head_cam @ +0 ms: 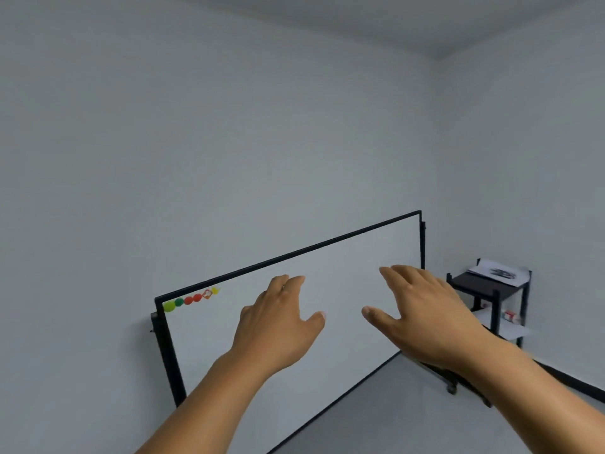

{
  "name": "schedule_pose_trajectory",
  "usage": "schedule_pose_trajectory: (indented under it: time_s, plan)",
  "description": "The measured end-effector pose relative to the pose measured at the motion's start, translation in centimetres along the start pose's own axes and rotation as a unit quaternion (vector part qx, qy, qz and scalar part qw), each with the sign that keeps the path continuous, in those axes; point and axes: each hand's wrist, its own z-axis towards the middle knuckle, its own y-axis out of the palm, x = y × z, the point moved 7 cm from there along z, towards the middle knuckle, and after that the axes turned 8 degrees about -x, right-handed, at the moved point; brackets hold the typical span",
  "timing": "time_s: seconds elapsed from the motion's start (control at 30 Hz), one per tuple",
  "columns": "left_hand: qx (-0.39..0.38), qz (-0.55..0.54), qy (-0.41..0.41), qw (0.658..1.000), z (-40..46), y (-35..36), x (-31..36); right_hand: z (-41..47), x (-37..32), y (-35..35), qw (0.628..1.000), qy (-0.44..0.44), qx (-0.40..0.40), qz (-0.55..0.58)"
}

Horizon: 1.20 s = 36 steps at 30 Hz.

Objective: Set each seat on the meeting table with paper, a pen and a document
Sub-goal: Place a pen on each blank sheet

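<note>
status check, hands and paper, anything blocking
Left hand and right hand both open, empty, raised before the whiteboard. Papers on top of the black shelf, far right, untouched. Meeting table not in view.

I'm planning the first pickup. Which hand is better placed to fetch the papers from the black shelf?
Probably the right hand. It is open, holds nothing, and hangs on the same side as the black shelf bearing the papers. The left hand, also open, is farther away, before the whiteboard.
</note>
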Motion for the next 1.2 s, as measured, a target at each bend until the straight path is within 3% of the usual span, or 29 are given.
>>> schedule_pose_trajectory:
  time_s: [0.13, 0.33, 0.7, 1.2]
  plan:
    - [-0.036, -0.009, 0.034, 0.999, 8.2, 1.0, -0.3, 6.0, 2.2, 0.9, 0.999, 0.050, -0.008, -0.008]
    - [-0.086, -0.018, 0.120, 0.989, 19.2, 4.5, 4.7, 11.7, 9.0, 2.2, 0.989, 0.144, -0.021, -0.025]
    - [-0.150, 0.004, 0.261, 0.954, 34.4, 15.3, 23.5, 15.1, 30.9, 1.8, 0.960, 0.276, -0.010, -0.034]
    - [-0.175, 0.004, 0.307, 0.936, 55.5, 27.4, 47.7, 25.4, 61.1, -0.9, 0.947, 0.319, -0.017, -0.043]
